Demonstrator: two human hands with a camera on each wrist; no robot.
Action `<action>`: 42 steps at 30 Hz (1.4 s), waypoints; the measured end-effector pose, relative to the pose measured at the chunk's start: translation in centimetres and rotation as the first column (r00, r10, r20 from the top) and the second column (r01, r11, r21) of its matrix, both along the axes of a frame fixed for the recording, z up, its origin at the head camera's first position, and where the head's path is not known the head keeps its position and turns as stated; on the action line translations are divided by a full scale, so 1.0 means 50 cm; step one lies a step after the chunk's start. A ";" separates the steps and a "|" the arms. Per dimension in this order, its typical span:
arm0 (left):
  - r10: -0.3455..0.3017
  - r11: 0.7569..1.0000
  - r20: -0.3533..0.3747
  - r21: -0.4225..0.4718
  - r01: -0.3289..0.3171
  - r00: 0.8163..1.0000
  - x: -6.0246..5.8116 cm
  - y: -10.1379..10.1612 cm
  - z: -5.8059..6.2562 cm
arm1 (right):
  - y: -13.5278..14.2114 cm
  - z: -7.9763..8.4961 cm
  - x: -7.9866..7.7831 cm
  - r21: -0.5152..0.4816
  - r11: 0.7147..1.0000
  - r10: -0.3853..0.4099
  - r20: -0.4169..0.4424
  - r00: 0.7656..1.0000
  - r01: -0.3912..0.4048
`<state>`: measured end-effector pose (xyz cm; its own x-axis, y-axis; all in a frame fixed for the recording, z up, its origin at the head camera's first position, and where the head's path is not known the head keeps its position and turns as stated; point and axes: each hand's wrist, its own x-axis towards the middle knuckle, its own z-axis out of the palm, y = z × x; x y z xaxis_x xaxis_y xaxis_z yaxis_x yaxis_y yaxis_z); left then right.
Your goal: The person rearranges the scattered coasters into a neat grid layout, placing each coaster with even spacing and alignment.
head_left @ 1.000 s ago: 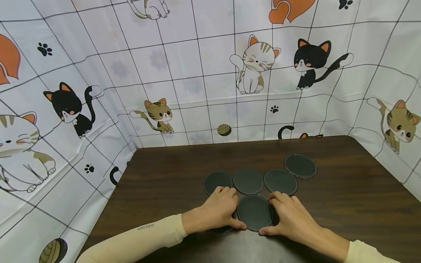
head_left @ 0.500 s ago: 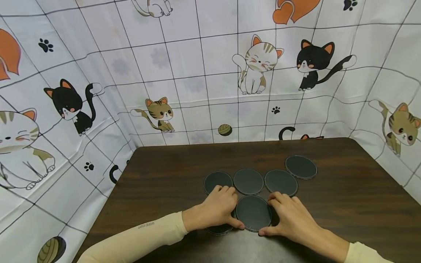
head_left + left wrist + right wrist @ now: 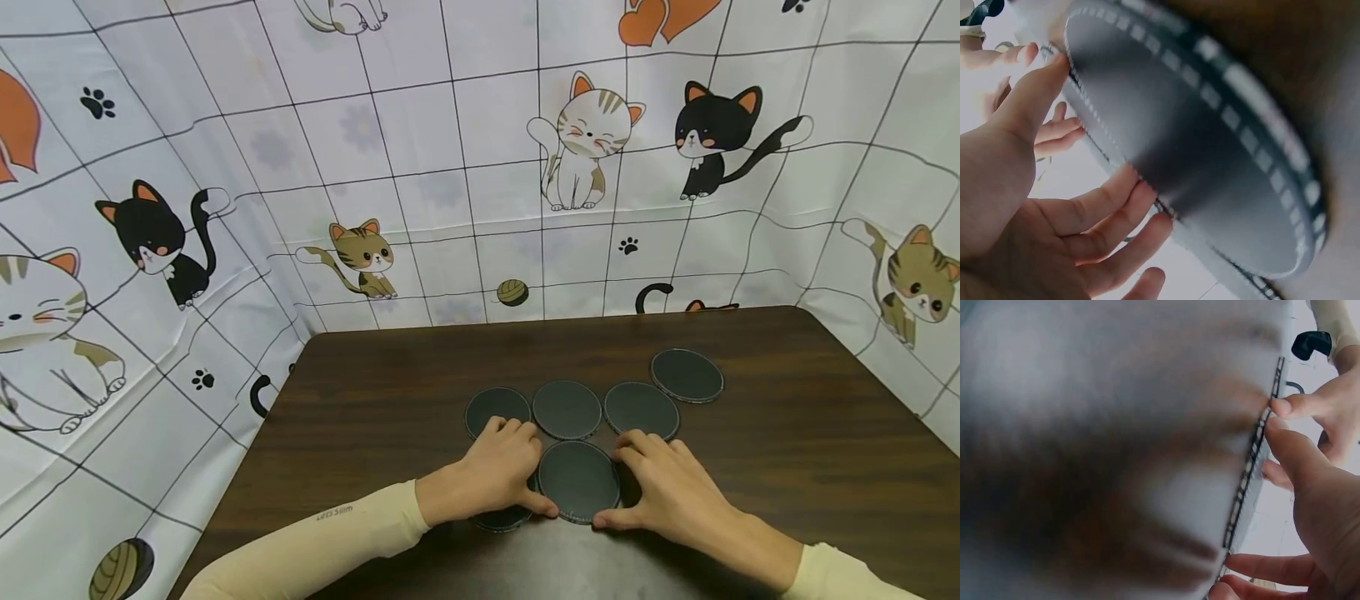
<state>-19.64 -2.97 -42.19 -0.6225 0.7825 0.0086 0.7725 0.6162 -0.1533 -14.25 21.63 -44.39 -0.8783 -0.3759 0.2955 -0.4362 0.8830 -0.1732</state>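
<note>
A round dark coaster [image 3: 579,482] with light stitching round its rim lies flat at the front, between the two hands. My left hand [image 3: 501,468] holds its left edge, thumb at the front and bent fingers farther back. On the opposite edge, my right hand [image 3: 667,482] holds it with thumb and fingers spread along the rim. A second coaster [image 3: 502,522] is mostly hidden under the left hand. Behind stand three more in a row: a left one [image 3: 497,407] partly covered by fingers, a middle one [image 3: 567,410] and a right one [image 3: 642,410].
Another matching coaster [image 3: 687,375] lies farther back to the right, close to the row. Everything rests on a dark wooden table [image 3: 375,392]. A white cloth [image 3: 450,200] printed with cats hangs behind and at both sides of it.
The head view shifts slightly. The front coaster has moved a touch leftward and back against the row, while both hands keep nearly the same place at its edges.
</note>
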 end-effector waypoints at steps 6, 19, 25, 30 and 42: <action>-0.018 0.998 -0.015 0.066 0.019 1.000 -0.030 0.025 0.023 | 0.047 0.038 -0.022 -0.027 0.999 -0.035 -0.055 0.998 0.033; -0.151 0.979 0.063 0.146 0.140 0.987 -0.179 0.207 0.012 | 0.203 0.070 -0.091 -0.123 0.959 -0.256 0.001 0.967 0.254; -0.153 0.988 0.071 -0.009 0.154 0.986 -0.216 0.318 0.004 | 0.292 0.058 -0.114 -0.138 0.927 -0.333 0.120 0.935 0.348; -0.114 0.990 0.090 -0.069 0.120 0.989 -0.225 0.389 -0.012 | 0.359 0.037 -0.133 -0.149 0.914 -0.341 0.219 0.914 0.377; 0.025 0.998 0.058 -0.067 -0.021 0.998 -0.288 0.449 -0.035 | 0.366 -0.007 -0.173 -0.073 0.942 -0.302 0.251 0.920 0.329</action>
